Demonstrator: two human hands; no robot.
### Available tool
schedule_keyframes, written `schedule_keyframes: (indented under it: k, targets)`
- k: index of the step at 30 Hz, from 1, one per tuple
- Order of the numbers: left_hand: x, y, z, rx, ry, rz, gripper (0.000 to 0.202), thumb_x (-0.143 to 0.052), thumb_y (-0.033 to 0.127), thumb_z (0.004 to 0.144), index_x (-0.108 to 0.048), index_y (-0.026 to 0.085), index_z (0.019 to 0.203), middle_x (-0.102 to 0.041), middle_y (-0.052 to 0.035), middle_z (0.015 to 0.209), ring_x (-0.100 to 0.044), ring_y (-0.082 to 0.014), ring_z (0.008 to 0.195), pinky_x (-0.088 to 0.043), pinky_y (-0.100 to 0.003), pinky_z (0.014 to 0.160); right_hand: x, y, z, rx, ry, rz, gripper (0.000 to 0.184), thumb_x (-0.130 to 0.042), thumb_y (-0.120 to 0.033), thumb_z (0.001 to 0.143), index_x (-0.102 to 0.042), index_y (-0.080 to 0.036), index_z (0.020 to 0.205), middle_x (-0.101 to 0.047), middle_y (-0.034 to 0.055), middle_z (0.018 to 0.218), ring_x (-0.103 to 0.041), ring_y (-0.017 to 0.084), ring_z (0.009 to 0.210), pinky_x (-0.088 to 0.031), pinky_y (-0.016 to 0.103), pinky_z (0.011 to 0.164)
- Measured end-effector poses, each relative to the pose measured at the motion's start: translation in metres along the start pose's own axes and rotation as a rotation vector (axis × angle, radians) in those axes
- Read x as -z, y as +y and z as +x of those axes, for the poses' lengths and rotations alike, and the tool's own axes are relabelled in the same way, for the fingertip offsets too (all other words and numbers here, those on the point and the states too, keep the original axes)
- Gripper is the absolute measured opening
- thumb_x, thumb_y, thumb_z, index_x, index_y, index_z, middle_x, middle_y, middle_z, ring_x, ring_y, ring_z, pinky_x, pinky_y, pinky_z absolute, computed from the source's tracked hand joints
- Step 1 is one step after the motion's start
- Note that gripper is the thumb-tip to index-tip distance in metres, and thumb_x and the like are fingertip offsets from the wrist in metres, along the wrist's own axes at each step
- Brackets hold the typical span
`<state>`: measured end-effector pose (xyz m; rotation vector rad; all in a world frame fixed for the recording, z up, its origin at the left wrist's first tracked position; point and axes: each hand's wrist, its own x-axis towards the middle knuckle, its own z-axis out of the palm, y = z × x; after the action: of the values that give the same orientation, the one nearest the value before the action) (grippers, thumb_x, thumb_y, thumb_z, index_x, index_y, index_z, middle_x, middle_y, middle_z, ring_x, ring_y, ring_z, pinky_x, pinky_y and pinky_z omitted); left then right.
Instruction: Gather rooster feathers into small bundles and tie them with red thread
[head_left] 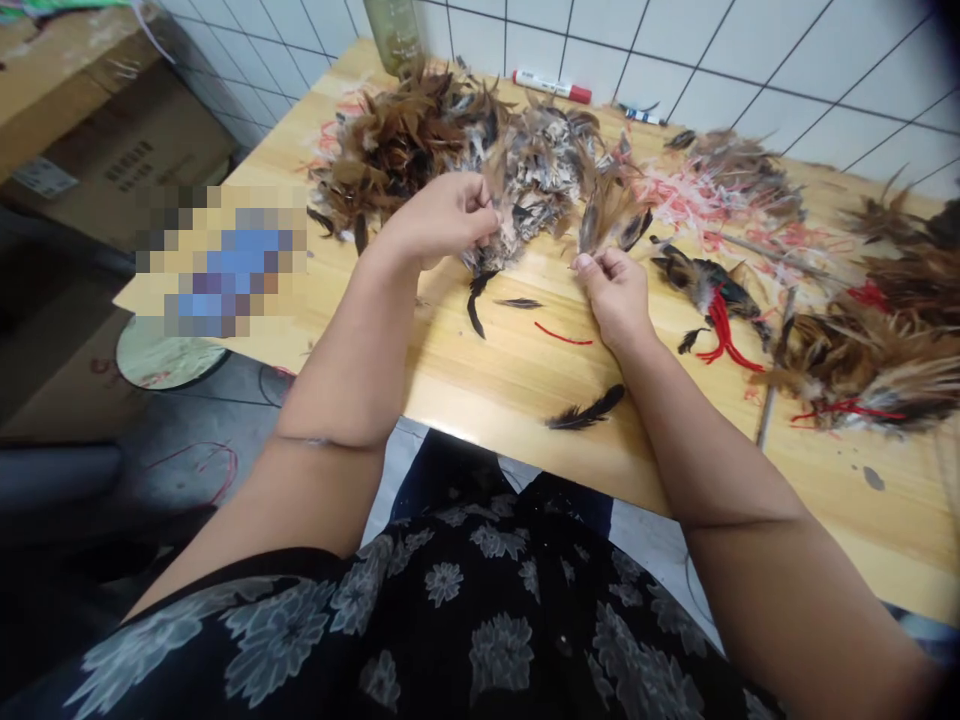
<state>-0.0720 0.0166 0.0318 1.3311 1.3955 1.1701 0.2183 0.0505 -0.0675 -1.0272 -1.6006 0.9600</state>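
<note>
My right hand [616,295] pinches a small bunch of brown and dark feathers [611,215] by its lower end, tips fanning away from me. To its left, my left hand [450,220] has its fingers curled together at the edge of a pile of greyish feathers [547,165]; what lies between the fingertips, if anything, is hidden. Beyond that hand spreads a heap of brown feathers [405,125]. Between and below the hands lie a curved black feather [476,308], a thin red strip [562,335] and another black feather [589,410].
Feather bundles with red ties [726,330] lie on the wooden table [480,385] at right, near more brown feathers [885,350]. Pink-white shreds [697,195] sit behind. A red-capped marker [551,86] and a bottle [394,35] stand along the tiled wall. A blurred blue patch [232,270] is at left.
</note>
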Motion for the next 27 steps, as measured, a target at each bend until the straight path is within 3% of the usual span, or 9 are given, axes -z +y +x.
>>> schedule_keyframes:
  k: [8,15,20,24,27]
  targets:
    - [-0.030,-0.001,-0.004,0.092,-0.093,-0.188,0.045,-0.096,0.002,0.117,-0.068,0.021,0.088,-0.073,0.0002,0.077,-0.062,-0.0156,0.069,-0.046,-0.030,0.071,-0.004,-0.001,0.000,-0.008,-0.051,0.029,0.076,-0.083,-0.099,0.103,-0.071,-0.025,0.092,-0.049,-0.0041,0.079,-0.048,0.016,0.078,-0.040,0.036,0.074]
    - [-0.045,-0.013,-0.003,0.105,-0.122,-0.285,0.040,-0.099,0.000,0.102,-0.069,0.020,0.085,-0.068,0.0021,0.078,-0.068,-0.0153,0.072,-0.052,-0.027,0.070,-0.009,-0.006,-0.002,-0.044,-0.080,-0.007,0.061,-0.088,-0.078,0.114,-0.071,-0.024,0.092,-0.052,-0.0046,0.080,-0.050,0.017,0.082,-0.040,0.036,0.080]
    - [-0.047,-0.024,-0.001,0.036,-0.065,-0.144,0.033,-0.093,0.009,0.096,-0.067,0.026,0.087,-0.070,0.0009,0.077,-0.063,-0.0227,0.078,-0.049,-0.038,0.078,-0.014,-0.016,-0.002,-0.114,-0.075,-0.009,0.072,-0.092,-0.086,0.108,-0.060,-0.027,0.083,-0.051,-0.0053,0.077,-0.047,0.016,0.080,-0.040,0.035,0.079]
    - [-0.045,-0.025,-0.004,-0.070,-0.035,0.009,0.038,-0.105,0.029,0.096,-0.067,0.029,0.096,-0.068,0.0002,0.081,-0.069,-0.0301,0.099,-0.051,-0.044,0.094,-0.015,-0.023,-0.003,-0.137,-0.057,-0.031,0.080,-0.094,-0.095,0.100,-0.058,-0.027,0.080,-0.053,-0.0044,0.075,-0.045,0.017,0.080,-0.040,0.034,0.078]
    - [-0.045,-0.021,-0.007,-0.077,-0.054,-0.006,0.042,-0.110,0.037,0.092,-0.069,0.029,0.095,-0.069,-0.0006,0.082,-0.068,-0.0310,0.102,-0.052,-0.045,0.095,-0.014,-0.025,-0.003,-0.121,-0.057,-0.037,0.083,-0.093,-0.100,0.098,-0.057,-0.028,0.078,-0.048,-0.0046,0.074,-0.044,0.017,0.080,-0.039,0.035,0.078]
